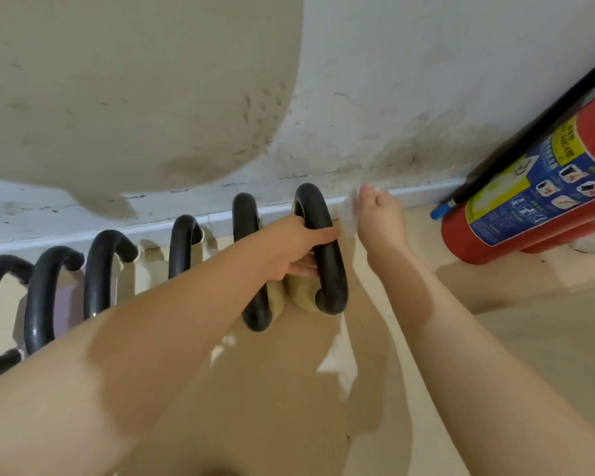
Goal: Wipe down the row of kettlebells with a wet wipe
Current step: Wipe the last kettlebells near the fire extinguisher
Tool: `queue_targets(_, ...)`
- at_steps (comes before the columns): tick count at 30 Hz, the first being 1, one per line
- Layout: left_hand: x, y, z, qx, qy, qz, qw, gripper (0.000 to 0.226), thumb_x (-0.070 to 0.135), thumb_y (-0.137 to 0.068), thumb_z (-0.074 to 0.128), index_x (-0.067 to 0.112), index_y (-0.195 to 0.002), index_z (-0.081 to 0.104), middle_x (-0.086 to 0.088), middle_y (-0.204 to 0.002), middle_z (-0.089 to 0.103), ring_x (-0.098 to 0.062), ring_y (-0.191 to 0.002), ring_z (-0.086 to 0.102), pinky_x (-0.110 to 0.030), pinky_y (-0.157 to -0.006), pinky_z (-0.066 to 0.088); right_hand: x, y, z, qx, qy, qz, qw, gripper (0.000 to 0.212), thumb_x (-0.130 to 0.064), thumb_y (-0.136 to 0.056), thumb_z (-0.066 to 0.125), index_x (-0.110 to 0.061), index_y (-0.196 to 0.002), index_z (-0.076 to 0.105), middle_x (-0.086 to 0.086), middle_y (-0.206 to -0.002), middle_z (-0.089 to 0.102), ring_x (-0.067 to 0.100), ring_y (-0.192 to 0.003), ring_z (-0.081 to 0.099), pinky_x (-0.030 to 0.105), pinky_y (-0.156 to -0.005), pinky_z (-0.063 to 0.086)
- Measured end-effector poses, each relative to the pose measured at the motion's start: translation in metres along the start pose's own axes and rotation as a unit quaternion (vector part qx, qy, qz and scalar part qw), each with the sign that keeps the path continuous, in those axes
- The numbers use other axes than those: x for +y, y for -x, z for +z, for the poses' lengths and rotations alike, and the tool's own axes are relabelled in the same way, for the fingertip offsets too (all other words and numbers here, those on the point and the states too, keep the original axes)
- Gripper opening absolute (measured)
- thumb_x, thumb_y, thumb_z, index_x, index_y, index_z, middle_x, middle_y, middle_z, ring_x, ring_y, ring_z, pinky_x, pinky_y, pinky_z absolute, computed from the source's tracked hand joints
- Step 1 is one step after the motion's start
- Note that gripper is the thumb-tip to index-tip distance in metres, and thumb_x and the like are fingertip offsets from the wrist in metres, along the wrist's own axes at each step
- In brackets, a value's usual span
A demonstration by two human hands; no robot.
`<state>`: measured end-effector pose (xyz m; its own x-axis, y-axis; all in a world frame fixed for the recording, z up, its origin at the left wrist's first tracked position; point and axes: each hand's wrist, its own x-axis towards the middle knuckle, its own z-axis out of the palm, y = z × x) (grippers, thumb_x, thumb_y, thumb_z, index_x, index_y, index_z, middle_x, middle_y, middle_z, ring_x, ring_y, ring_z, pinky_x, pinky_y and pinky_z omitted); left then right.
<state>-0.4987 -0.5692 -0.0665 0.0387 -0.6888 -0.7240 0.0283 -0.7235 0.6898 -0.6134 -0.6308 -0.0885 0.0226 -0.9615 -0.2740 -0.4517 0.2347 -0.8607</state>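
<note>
Left hand [294, 247] closed round handle of rightmost kettlebell [320, 249], likely steadying it at row's end by wall [392, 97]. Right hand [380, 214] pinching wet wipe [349, 214] just beside handle, poised to wipe.

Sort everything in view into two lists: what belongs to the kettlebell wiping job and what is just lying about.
Belongs to the job:
- row of kettlebells with black curved handles
- rightmost black-handled kettlebell, gripped by left hand
- crumpled white wet wipe, held in right hand

Just lying about:
- red cylindrical fire extinguisher with blue-and-yellow label
- stained white wall
</note>
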Motion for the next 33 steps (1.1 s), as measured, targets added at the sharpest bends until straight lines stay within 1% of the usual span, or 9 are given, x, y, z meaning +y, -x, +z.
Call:
queue_targets(2, -0.005, -0.001, 0.0, -0.002, 0.004, 0.019, 1.0, 0.019, 0.028, -0.085, 0.063, 0.018, -0.1, 0.061, -0.004, -0.095, 0.072, -0.017, -0.082, 0.071, -0.028, -0.067, 0.059, -0.008, -0.002, 0.012, -0.082, -0.085, 0.031, 0.993, 0.032, -0.035, -0.097, 0.037, -0.021, -0.072, 0.051, -0.002, -0.074, 0.052, 0.016, -0.074, 0.052, 0.034, -0.073, 0.045)
queue_targets(4, -0.009, 0.0, 0.001, -0.004, 0.02, 0.034, 0.999, 0.011, 0.025, -0.085, 0.063, 0.02, -0.094, 0.062, -0.003, -0.088, 0.074, -0.015, -0.078, 0.072, -0.028, -0.068, 0.06, -0.007, 0.007, 0.024, -0.192, -0.068, -0.013, 0.979, 0.037, -0.046, -0.097, 0.033, -0.023, -0.096, 0.063, 0.0, -0.1, 0.063, 0.015, -0.096, 0.058, 0.033, -0.089, 0.045)
queue_targets(7, -0.012, 0.001, 0.001, -0.001, 0.015, 0.047, 0.999, 0.014, 0.022, -0.085, 0.063, 0.02, -0.099, 0.062, -0.002, -0.088, 0.073, -0.014, -0.077, 0.072, -0.028, -0.068, 0.06, -0.004, 0.008, 0.026, -0.275, -0.051, -0.096, 0.955, 0.051, -0.049, -0.099, 0.015, -0.029, -0.124, 0.055, -0.005, -0.134, 0.053, 0.01, -0.124, 0.047, 0.027, -0.108, 0.033)
queue_targets(13, -0.021, 0.003, 0.005, 0.01, -0.003, 0.037, 0.999, 0.038, 0.026, -0.082, 0.066, 0.017, -0.117, 0.052, -0.005, -0.099, 0.07, -0.016, -0.083, 0.071, -0.028, -0.073, 0.06, 0.013, -0.014, 0.03, -0.301, -0.089, 0.038, 0.949, 0.051, -0.052, -0.099, 0.018, -0.025, -0.109, 0.06, 0.01, -0.115, 0.061, 0.018, -0.097, 0.06, 0.034, -0.096, 0.047)
queue_targets(18, -0.029, 0.01, 0.01, 0.005, 0.006, 0.041, 0.999, 0.038, 0.023, -0.082, 0.066, 0.015, -0.116, 0.051, -0.007, -0.102, 0.068, -0.018, -0.089, 0.07, -0.036, -0.081, 0.059, 0.015, -0.016, 0.022, -0.357, -0.191, -0.079, 0.911, 0.065, -0.052, -0.095, 0.008, -0.022, -0.107, 0.065, -0.011, -0.1, 0.065, 0.009, -0.096, 0.057, 0.028, -0.091, 0.044)
queue_targets(21, -0.031, 0.01, 0.014, 0.007, -0.001, 0.047, 0.999, 0.035, 0.023, -0.082, 0.066, 0.015, -0.113, 0.051, -0.007, -0.104, 0.067, -0.02, -0.093, 0.069, -0.04, -0.083, 0.057, 0.011, -0.027, 0.027, -0.312, -0.041, -0.094, 0.945, 0.051, -0.041, -0.101, 0.018, -0.018, -0.103, 0.064, 0.002, -0.094, 0.062, 0.019, -0.09, 0.057, 0.029, -0.083, 0.047)
queue_targets(25, -0.03, 0.01, 0.016, 0.014, -0.012, 0.049, 0.999, 0.037, 0.024, -0.082, 0.066, 0.016, -0.114, 0.05, -0.009, -0.106, 0.067, -0.023, -0.095, 0.068, -0.042, -0.084, 0.057, -0.015, -0.039, 0.027, -0.359, 0.072, -0.112, 0.924, 0.03, -0.023, -0.09, 0.041, -0.008, -0.076, 0.062, 0.015, -0.086, 0.059, 0.019, -0.079, 0.052, 0.035, -0.079, 0.044)
queue_targets(29, -0.026, 0.008, 0.014, 0.033, 0.012, 0.047, 0.998, 0.032, 0.023, -0.084, 0.064, 0.015, -0.112, 0.052, -0.009, -0.105, 0.068, -0.022, -0.093, 0.069, -0.039, -0.081, 0.058, -0.041, -0.032, 0.035, -0.426, 0.31, -0.219, 0.821, 0.03, -0.014, -0.081, 0.048, -0.015, -0.05, 0.049, 0.018, -0.073, 0.053, 0.022, -0.066, 0.048, 0.036, -0.067, 0.044)
queue_targets(33, -0.019, 0.004, 0.009, 0.06, 0.008, 0.042, 0.997, 0.012, 0.026, -0.085, 0.063, 0.021, -0.093, 0.056, -0.005, -0.099, 0.07, -0.02, -0.089, 0.07, -0.038, -0.082, 0.058, -0.052, -0.039, 0.049, -0.382, 0.449, -0.27, 0.761, 0.023, -0.016, -0.083, 0.045, -0.011, -0.062, 0.056, 0.009, -0.069, 0.057, 0.025, -0.068, 0.055, 0.041, -0.069, 0.048)
